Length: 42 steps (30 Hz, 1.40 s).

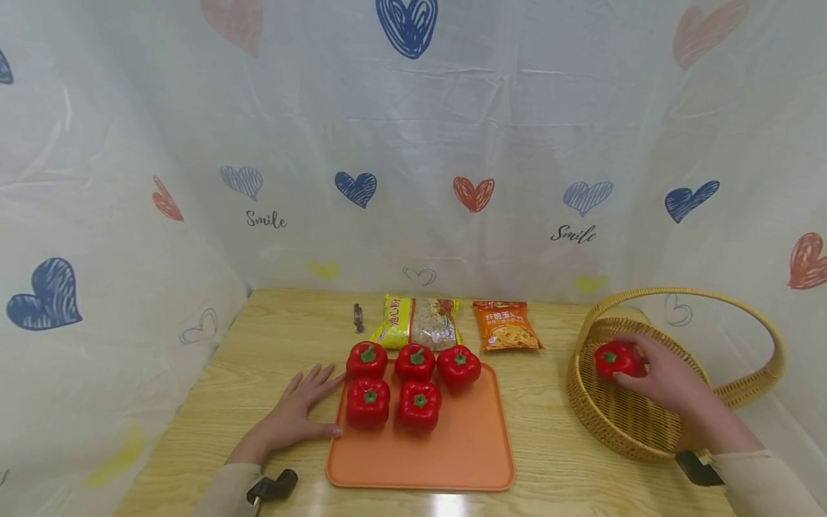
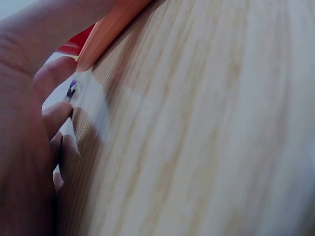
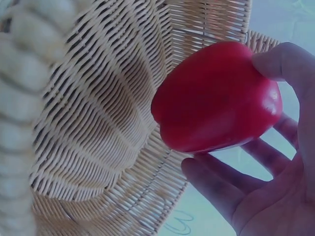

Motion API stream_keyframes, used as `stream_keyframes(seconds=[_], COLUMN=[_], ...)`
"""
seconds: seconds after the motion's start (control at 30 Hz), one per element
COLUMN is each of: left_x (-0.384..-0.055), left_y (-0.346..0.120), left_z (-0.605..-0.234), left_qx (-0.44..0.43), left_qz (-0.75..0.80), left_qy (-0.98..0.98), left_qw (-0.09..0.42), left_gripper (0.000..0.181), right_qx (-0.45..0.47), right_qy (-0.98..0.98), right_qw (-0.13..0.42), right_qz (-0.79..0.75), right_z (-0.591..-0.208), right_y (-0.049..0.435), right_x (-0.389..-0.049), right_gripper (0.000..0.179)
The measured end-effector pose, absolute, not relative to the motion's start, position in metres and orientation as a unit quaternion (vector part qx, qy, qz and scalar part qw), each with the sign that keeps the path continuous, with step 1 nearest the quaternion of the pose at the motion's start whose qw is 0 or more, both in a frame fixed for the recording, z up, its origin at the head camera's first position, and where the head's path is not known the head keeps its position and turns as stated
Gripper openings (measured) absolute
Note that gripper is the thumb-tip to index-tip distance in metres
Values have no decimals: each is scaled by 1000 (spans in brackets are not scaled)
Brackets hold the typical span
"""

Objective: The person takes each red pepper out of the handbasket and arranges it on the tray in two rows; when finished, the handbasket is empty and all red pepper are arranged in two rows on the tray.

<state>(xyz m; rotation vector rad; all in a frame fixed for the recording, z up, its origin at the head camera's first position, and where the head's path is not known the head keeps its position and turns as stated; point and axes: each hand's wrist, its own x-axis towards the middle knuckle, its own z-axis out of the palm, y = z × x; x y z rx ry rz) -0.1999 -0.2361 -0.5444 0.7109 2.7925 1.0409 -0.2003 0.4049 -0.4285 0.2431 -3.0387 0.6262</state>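
Note:
My right hand (image 1: pixel 665 375) grips a red bell pepper (image 1: pixel 617 360) over the wicker basket (image 1: pixel 584 409). In the right wrist view the thumb lies on one side of the pepper (image 3: pixel 216 98) and the fingers on the other, with the woven basket wall (image 3: pixel 113 98) behind. Fingers spread, my left hand (image 1: pixel 293 413) rests at the left edge of an orange tray (image 1: pixel 452 459). Several red bell peppers (image 1: pixel 418 406) with green stems stand in two rows on the tray's back left part. The left wrist view shows the left fingers (image 2: pixel 56 115) beside the tray's rim (image 2: pixel 110 32).
Behind the tray lie a yellow, partly clear food bag (image 1: pixel 420 322) and an orange snack bag (image 1: pixel 506 325). A small dark item (image 1: pixel 358 318) is left of them. The basket's tall handle (image 1: pixel 685 292) arches over it. A heart-printed curtain (image 1: pixel 413 143) encloses the wooden table (image 1: pixel 543 438).

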Motion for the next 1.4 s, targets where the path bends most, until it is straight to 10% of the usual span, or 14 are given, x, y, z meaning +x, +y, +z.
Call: stream_keyframes(seconds=[1.4], left_x=[-196], left_y=[-234], left_z=[-539], left_qx=[246], left_qz=[335], left_qy=[909], left_qw=[16], left_gripper=[92], right_qx=[88], right_qy=[-958], right_qw=[86], right_qz=[259], right_z=[-412], right_y=[381], right_x=[-165], right_gripper=[69])
